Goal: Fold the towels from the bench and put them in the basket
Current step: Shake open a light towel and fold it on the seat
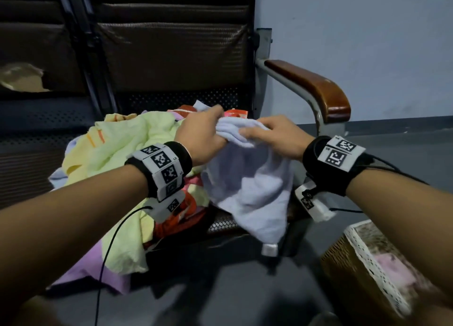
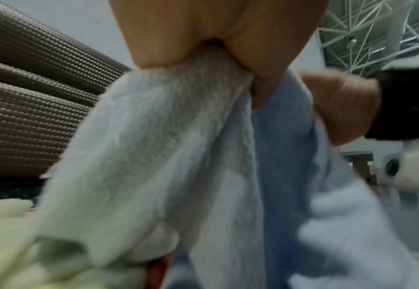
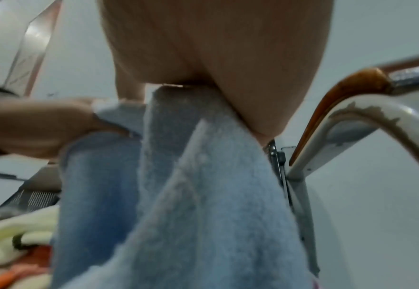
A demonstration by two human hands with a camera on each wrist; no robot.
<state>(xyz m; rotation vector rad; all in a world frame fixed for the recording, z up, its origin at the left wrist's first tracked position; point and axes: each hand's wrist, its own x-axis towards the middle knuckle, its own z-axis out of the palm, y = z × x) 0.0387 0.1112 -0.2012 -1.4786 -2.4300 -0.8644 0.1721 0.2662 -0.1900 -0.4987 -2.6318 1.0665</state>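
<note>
Left hand (image 1: 201, 134) and right hand (image 1: 274, 135) are both pinching the top edge of a pale blue towel (image 1: 250, 188), which is hanging over the bench (image 1: 220, 224) front. Beyond, the unfolded pile (image 1: 117, 149) is waiting; the basket (image 1: 367, 259) is standing at right. Risk: bunched corners are slipping, skewing the fold.

basket (image 1: 362, 257) blurred, cut off by frame edge.

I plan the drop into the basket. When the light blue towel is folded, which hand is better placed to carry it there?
Probably the right hand: the basket stands low on its side, while the left hand would have to cross over. Both hands now grip the light blue towel.
</note>
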